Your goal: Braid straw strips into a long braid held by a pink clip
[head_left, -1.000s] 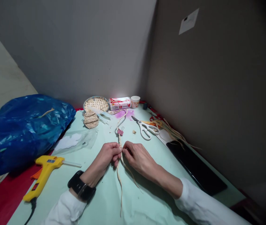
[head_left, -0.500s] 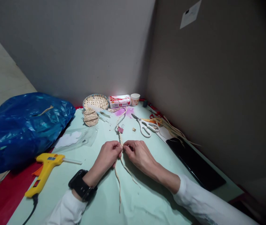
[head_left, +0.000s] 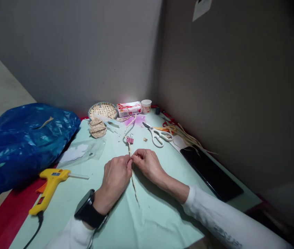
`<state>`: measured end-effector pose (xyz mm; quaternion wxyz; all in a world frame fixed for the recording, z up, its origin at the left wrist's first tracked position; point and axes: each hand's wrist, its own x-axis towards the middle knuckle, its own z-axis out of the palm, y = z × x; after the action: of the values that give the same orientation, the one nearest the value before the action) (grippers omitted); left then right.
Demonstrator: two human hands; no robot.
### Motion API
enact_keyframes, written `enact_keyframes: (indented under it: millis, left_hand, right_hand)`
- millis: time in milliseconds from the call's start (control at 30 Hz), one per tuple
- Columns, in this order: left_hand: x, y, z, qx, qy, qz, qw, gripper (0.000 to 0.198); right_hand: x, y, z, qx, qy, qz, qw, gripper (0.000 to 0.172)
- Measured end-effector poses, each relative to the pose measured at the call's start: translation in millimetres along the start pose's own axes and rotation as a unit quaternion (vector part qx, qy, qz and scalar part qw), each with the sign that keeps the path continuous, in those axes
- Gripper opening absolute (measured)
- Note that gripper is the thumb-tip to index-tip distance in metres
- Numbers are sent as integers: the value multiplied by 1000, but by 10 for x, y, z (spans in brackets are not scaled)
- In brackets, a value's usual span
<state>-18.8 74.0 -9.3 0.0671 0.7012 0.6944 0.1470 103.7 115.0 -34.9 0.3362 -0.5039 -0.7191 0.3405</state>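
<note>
A pale braided straw cord (head_left: 129, 149) runs down the mint-green table (head_left: 152, 214), held near its far part by a pink binder clip (head_left: 129, 139). My left hand (head_left: 116, 177), with a black watch on the wrist, pinches the cord's strands. My right hand (head_left: 147, 162) pinches them too, right beside the left fingertips. Loose strand ends (head_left: 135, 188) trail toward me below the hands.
A yellow glue gun (head_left: 48, 186) lies at the left, beside a blue plastic bag (head_left: 25, 138). White scissors (head_left: 157, 134), straw strips (head_left: 188, 138) and a black phone (head_left: 210, 172) lie at the right. A woven tray (head_left: 102, 110), woven discs (head_left: 97, 127), a packet (head_left: 129, 108) and a cup (head_left: 146, 105) stand at the back.
Both hands have stayed pinched on the cord and shifted slightly up it. The loose ends below them have drawn together and look shorter. The camera has turned a little to the right.
</note>
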Motion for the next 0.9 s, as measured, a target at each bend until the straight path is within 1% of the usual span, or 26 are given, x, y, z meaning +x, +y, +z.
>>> enact_keyframes:
  millis: [167, 233, 367, 433, 600, 700, 767, 833, 867, 900]
  left_hand:
    - [-56, 51, -109, 104, -10, 7, 994, 27]
    - [-105, 65, -117, 118, -19, 3, 993, 28]
    - [-204, 93, -40, 70, -23, 0, 997, 28]
    - [-233, 116, 19, 69, -19, 7, 997, 27]
    - [-293, 225, 146, 122, -29, 27, 992, 28]
    - [-355, 288, 190, 158, -21, 55, 986, 32]
    - [-376, 287, 179, 141, -12, 88, 986, 28]
    - [-347, 232, 129, 76, -1, 107, 991, 21]
    - [-310, 186, 94, 33, 17, 95, 995, 21]
    - [-261, 131, 59, -9, 34, 62, 997, 24]
  right_hand:
    - [-5, -30, -12, 19, -2, 3, 1000, 15]
    - [3, -23, -15, 43, -12, 9, 999, 16]
    - [43, 48, 10, 87, -39, 20, 995, 17]
    - [60, 86, 32, 109, -51, 25, 992, 19]
    - [59, 109, 75, 166, -73, 44, 982, 23]
    - [54, 105, 84, 192, -73, 52, 977, 22]
    - [61, 117, 82, 203, -70, 56, 975, 20]
    - [73, 137, 73, 211, -65, 59, 973, 18]
    - [79, 147, 68, 215, -64, 60, 973, 18]
    - [84, 155, 62, 218, -63, 61, 972, 19]
